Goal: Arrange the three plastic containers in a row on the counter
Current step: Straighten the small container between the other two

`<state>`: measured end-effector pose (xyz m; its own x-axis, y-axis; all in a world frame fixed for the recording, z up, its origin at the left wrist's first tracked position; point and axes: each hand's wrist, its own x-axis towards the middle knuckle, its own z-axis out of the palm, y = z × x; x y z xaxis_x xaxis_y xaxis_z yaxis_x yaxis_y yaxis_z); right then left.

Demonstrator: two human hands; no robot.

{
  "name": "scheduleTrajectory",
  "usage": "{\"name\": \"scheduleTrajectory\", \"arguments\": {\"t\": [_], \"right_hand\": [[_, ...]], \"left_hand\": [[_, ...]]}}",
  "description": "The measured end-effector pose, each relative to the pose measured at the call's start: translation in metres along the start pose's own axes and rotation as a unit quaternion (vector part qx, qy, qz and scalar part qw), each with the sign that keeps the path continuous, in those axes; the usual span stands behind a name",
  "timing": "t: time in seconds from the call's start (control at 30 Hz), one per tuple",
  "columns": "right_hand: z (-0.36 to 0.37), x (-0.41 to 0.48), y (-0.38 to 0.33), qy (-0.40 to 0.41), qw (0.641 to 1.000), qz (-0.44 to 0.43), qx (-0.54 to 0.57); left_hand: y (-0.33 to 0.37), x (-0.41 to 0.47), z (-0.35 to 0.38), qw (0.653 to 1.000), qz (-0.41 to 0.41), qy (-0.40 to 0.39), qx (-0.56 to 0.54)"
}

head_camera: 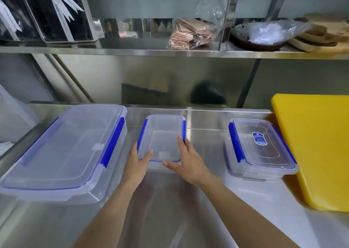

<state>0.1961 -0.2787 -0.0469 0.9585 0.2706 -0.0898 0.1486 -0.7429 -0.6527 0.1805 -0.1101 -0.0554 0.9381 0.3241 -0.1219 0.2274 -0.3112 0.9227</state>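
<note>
Three clear plastic containers with blue clips stand side by side on the steel counter (pixel 198 200). The large container (pixel 64 151) is at the left, the small container (pixel 162 134) in the middle, the medium container (pixel 260 149), with a blue label on its lid, at the right. My left hand (pixel 137 164) rests against the small container's near left corner, thumb on the lid. My right hand (pixel 188 161) touches its near right corner, fingers spread over the lid edge and front. Both hands lightly hold this container.
A thick yellow cutting board (pixel 317 145) lies at the right, close to the medium container. A steel shelf (pixel 132 49) above carries black boxes with ribbons (pixel 52 11), a bag of brown paper sleeves (pixel 190 34), a dark bowl (pixel 264 34) and wooden boards (pixel 321 36).
</note>
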Motion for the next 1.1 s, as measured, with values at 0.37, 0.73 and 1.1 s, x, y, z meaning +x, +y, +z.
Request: {"name": "scheduleTrajectory", "arguments": {"t": [0.37,0.73,1.1], "right_hand": [[-0.001,-0.003,0.025,0.032,0.994,0.012,-0.100],[-0.026,-0.015,0.046,0.032,0.986,0.029,-0.159],[-0.028,-0.016,0.045,0.032,0.984,0.025,-0.176]], "left_hand": [[-0.002,-0.002,0.021,1.000,0.009,-0.010,-0.009],[0.009,-0.013,0.053,0.999,0.028,-0.014,0.012],[0.007,-0.008,0.051,0.992,0.024,-0.016,0.123]]}}
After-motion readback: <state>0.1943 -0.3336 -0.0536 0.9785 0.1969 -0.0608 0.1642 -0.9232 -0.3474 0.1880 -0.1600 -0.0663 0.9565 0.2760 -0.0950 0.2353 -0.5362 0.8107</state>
